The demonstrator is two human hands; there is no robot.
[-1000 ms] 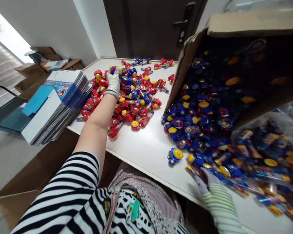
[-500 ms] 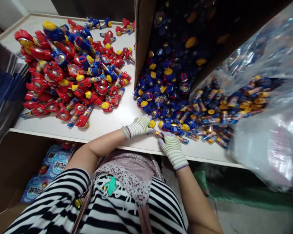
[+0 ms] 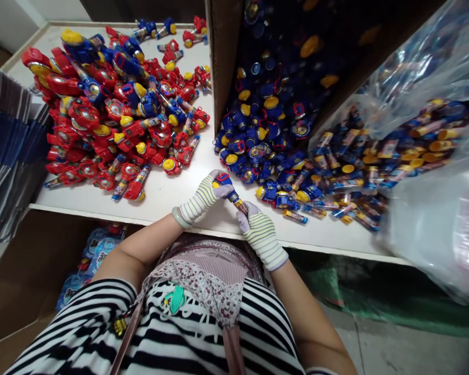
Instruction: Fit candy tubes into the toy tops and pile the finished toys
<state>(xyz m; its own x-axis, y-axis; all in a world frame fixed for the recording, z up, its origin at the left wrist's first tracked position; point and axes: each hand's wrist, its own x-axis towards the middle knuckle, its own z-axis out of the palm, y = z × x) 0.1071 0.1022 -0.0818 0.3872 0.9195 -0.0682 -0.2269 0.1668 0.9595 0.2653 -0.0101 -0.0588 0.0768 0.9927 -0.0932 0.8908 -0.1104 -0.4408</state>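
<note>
Both my hands wear striped gloves and meet near the front edge of the white table (image 3: 172, 200). My left hand (image 3: 206, 197) is closed round a blue plastic toy (image 3: 223, 180) with a yellow knob. My right hand (image 3: 256, 226) pinches a small printed tube (image 3: 240, 205), which lines up with the toy's lower end; whether it is fully seated I cannot tell. Just right of my hands lie more blue toys (image 3: 285, 199) and a loose tube (image 3: 296, 216).
A heap of red and blue toys with tubes (image 3: 101, 114) covers the left side. An open carton (image 3: 222, 57) spills blue toys at the back. Tubes pour from a clear plastic bag (image 3: 418, 219) at right. Stacked printed sheets (image 3: 8, 140) stand far left.
My left hand has picked up a blue toy and drawn it back left. My right hand has moved left with the tube, bringing it to the toy. The view has shifted slightly.
</note>
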